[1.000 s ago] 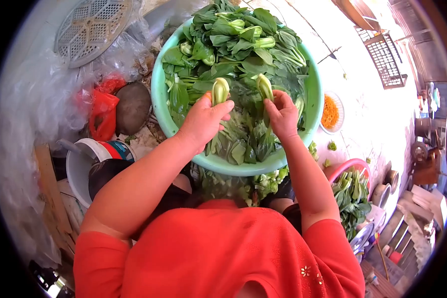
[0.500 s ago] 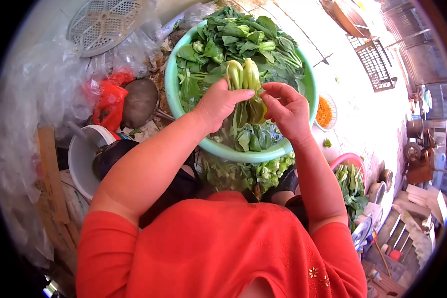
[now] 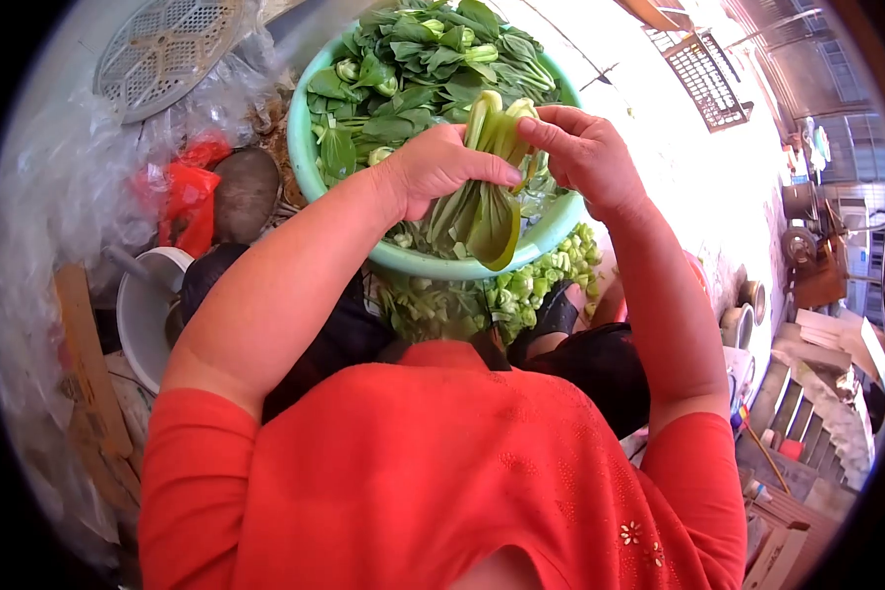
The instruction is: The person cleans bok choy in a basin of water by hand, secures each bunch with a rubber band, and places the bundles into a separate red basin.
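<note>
Over the near part of a light green basin [image 3: 310,157] I hold leafy green vegetables [image 3: 492,211], pale stems up and leaves hanging down. My left hand [image 3: 442,169] is wrapped round them, its thumb pressed across the stems. The fingers and thumb of my right hand [image 3: 582,155] pinch a stem on the right side of the bunch. A yellowish leaf hangs at the front of it. More leafy greens [image 3: 433,69] fill the far part of the basin, with water showing near my hands.
Cut green pieces [image 3: 541,285] lie below the basin, near my foot. On the left are a white bucket [image 3: 143,320], a red plastic bag [image 3: 189,202], clear plastic sheeting [image 3: 49,236] and a round grate [image 3: 167,49]. A black crate [image 3: 708,84] stands at the upper right.
My right hand has moved up to the stem tops and now grips one. The yellowish leaf hangs lower and shows more fully. The whole view has shifted, with the basin further left and up.
</note>
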`<state>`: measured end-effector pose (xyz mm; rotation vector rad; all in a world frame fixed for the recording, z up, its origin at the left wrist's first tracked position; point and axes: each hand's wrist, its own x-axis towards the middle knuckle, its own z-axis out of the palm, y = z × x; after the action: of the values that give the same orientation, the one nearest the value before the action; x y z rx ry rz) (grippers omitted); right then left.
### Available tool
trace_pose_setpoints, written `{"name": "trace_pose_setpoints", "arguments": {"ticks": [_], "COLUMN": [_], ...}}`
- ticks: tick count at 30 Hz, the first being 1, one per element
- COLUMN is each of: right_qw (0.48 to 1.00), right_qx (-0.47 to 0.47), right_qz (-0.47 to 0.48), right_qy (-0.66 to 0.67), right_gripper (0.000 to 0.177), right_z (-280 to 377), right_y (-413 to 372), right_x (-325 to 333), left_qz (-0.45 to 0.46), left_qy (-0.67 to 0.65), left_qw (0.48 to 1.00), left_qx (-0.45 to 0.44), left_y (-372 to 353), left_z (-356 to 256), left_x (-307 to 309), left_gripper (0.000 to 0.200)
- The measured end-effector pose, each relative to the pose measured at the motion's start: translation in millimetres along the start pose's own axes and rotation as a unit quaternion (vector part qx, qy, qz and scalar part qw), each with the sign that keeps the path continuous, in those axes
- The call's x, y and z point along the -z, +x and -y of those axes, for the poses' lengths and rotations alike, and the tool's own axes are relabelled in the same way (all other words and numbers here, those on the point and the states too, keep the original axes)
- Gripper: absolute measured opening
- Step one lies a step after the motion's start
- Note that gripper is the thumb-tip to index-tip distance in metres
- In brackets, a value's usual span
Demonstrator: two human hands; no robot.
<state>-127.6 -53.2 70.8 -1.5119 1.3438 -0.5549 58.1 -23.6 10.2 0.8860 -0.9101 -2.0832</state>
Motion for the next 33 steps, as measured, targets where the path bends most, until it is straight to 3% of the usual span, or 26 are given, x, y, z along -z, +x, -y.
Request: {"name": "trace_pose_setpoints", "arguments": {"ticks": [3, 6, 8, 13, 16, 20, 22, 25, 28, 31, 33], "right_qw": [0.990, 0.981, 0.982, 0.978, 0.973, 0.957, 0.935, 0.896, 0.915, 0.915, 0.914], "right_qx": [-0.035, -0.039, -0.035, -0.024, -0.016, -0.027, -0.067, -0.088, -0.052, -0.053, -0.057], "right_qz": [0.053, 0.101, 0.099, 0.096, 0.087, 0.065, 0.016, 0.037, -0.021, -0.067, -0.074], "right_qy": [0.130, 0.158, 0.158, 0.184, 0.214, 0.280, 0.349, 0.433, 0.400, 0.394, 0.395], "right_gripper": [0.030, 0.026, 0.023, 0.017, 0.017, 0.017, 0.017, 0.019, 0.019, 0.019, 0.016], "right_z": [-12, -27, -30, -33, -32, -34, -31, -31, -29, -22, -22], "right_y": [-4, -7, -9, -10, -14, -17, -20, -24, -28, -34, -36], "right_x": [11, 17, 17, 17, 16, 14, 7, 7, 2, -6, -7], "left_qz": [-0.005, -0.005, 0.031, 0.020, 0.039, 0.020, 0.015, 0.026, -0.007, 0.032, 0.136], "left_qy": [-0.037, -0.066, -0.063, -0.027, 0.014, 0.039, 0.041, 0.031, 0.035, -0.077, -0.153], "left_qw": [0.999, 0.998, 0.998, 0.999, 0.999, 0.995, 0.994, 0.993, 0.990, 0.994, 0.978], "left_qx": [0.001, 0.004, -0.007, -0.035, -0.032, -0.092, -0.104, -0.114, -0.134, -0.071, -0.039], "left_y": [3, 7, 10, 11, 13, 21, 22, 23, 23, 24, 24], "left_z": [1, -1, 1, -3, -4, 5, 6, 6, 7, 7, 5], "left_x": [-3, 1, 5, -4, -6, -11, -14, -19, -21, -14, -13], "left_gripper": [0.032, 0.032, 0.031, 0.031, 0.032, 0.032, 0.032, 0.033, 0.035, 0.035, 0.040]}}
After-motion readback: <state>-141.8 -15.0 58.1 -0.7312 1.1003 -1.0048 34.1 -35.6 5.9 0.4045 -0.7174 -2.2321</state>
